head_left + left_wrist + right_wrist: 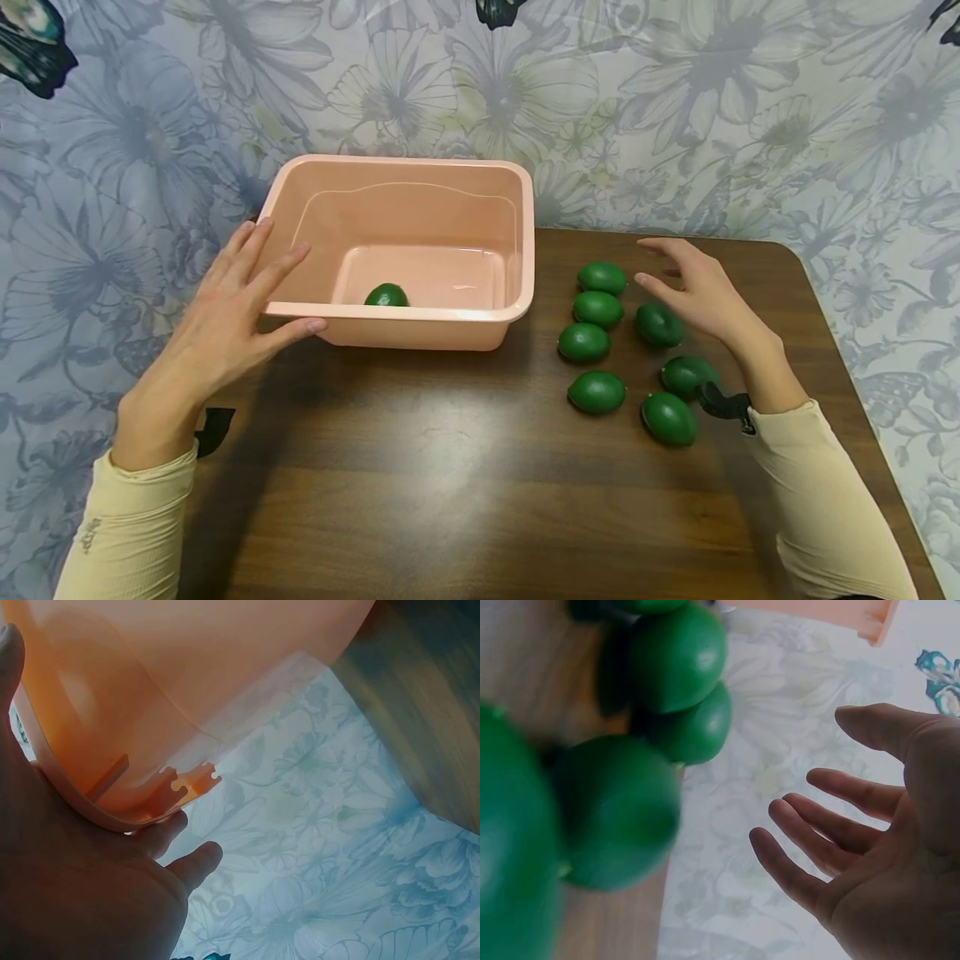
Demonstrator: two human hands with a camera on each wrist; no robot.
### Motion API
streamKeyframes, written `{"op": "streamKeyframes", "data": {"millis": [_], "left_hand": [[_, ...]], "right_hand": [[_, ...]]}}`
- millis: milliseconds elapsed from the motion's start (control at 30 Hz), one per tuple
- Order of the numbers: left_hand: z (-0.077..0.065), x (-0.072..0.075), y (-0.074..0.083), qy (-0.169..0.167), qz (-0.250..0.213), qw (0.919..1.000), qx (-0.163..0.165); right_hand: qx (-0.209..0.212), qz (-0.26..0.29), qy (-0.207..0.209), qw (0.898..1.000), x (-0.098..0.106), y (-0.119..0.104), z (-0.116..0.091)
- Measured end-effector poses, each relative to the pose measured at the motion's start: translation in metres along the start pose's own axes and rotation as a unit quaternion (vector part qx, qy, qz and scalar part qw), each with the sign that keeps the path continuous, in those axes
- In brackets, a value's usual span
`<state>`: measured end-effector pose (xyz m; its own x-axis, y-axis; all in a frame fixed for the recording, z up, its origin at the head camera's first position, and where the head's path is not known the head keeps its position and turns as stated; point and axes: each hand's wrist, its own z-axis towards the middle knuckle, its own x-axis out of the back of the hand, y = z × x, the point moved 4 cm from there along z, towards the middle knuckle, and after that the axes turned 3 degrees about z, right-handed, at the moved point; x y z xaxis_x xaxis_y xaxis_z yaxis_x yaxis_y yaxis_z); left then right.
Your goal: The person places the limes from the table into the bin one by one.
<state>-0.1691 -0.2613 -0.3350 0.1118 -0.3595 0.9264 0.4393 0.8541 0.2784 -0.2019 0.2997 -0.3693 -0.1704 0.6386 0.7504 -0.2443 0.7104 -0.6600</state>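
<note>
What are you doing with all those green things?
A person is at a brown table with green things that look like limes. Their left hand touches the corner of a pink tub, which has one green fruit inside. Their right hand is empty, its fingers near the seven green fruits on the table.
</note>
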Motion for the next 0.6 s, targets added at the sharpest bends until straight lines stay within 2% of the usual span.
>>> {"op": "streamKeyframes", "data": {"millis": [433,600], "left_hand": [[0.001,0.000,0.005,0.024,-0.001,0.9995,-0.022],[0.001,0.001,0.004,0.024,-0.001,0.9996,-0.014]], "right_hand": [[-0.040,-0.004,-0.038,0.998,-0.003,0.040,-0.025],[-0.058,-0.008,-0.051,0.997,-0.003,0.049,-0.032]]}}
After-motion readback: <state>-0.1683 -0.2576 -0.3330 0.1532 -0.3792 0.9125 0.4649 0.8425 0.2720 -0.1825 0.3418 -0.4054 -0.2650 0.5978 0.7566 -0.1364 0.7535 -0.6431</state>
